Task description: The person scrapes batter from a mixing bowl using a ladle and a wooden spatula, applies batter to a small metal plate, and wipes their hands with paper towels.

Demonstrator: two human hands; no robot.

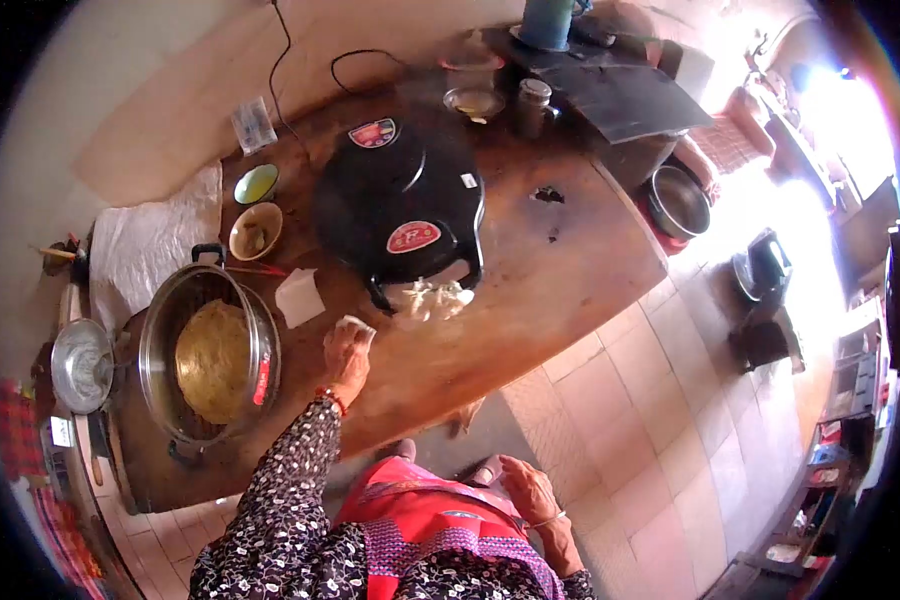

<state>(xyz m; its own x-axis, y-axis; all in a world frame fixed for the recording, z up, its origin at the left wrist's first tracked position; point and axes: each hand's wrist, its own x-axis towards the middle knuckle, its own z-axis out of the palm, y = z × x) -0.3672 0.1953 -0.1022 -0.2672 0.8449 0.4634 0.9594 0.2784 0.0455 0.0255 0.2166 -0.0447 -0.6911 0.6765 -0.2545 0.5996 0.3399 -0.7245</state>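
My left hand (346, 358), with a red bracelet at the wrist, is over the front of the wooden table. Its fingers are closed on a small folded white tissue (356, 323). Beyond it is a closed black electric griddle (400, 200) with red labels, and a crumpled white cloth (432, 300) lies at its handle. Left of the hand are a folded white paper napkin (298, 298) and a steel pot (152, 375) holding a round golden flatbread (214, 362). My right hand (532, 492) hangs beside the red apron (410, 490), fingers loosely extended, nothing visible in it.
Two small bowls, one green inside (257, 184) and one beige (256, 232), stand behind the pot. A metal bowl (82, 366) is at far left. At the back are a lidded jar (535, 105) and a dark panel (625, 103). A steel basin (680, 202) stands beyond the table's right edge.
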